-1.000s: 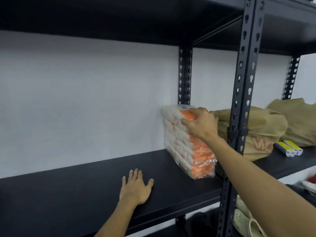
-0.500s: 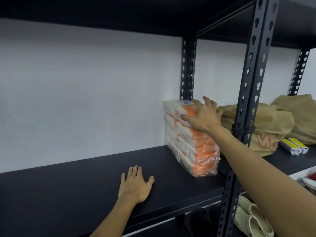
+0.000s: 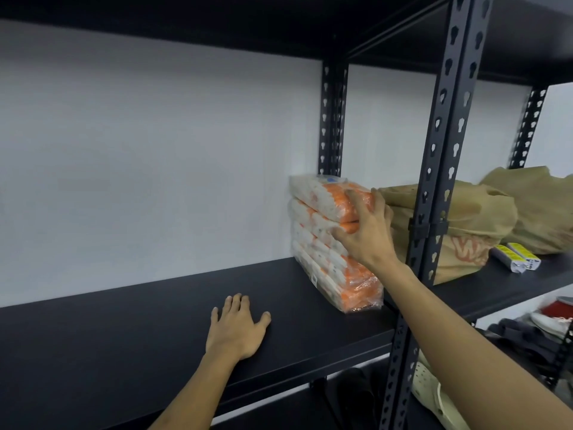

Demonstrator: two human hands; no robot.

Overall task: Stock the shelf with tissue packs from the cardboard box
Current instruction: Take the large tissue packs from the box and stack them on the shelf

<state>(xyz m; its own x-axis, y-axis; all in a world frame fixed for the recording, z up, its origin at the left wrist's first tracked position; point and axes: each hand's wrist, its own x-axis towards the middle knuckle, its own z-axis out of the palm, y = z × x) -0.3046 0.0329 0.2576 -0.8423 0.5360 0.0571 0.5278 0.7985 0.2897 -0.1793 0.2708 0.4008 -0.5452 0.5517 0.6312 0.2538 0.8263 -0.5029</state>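
Right hand [image 3: 366,234] covers part of tissue packs [image 3: 322,240]; brown bag [image 3: 471,231] print half-hidden behind post [image 3: 434,169].

shelf board [image 3: 139,342]: matt black, smooth, with a faint sheen
upright post [image 3: 440,156]: dark painted metal, punched with keyhole slots
tissue packs [image 3: 322,240]: clear glossy plastic wrap, crinkled, over white and orange packs
bags [image 3: 483,218]: tan, soft, creased cloth-like material
wall [image 3: 155,166]: white, matt, smooth
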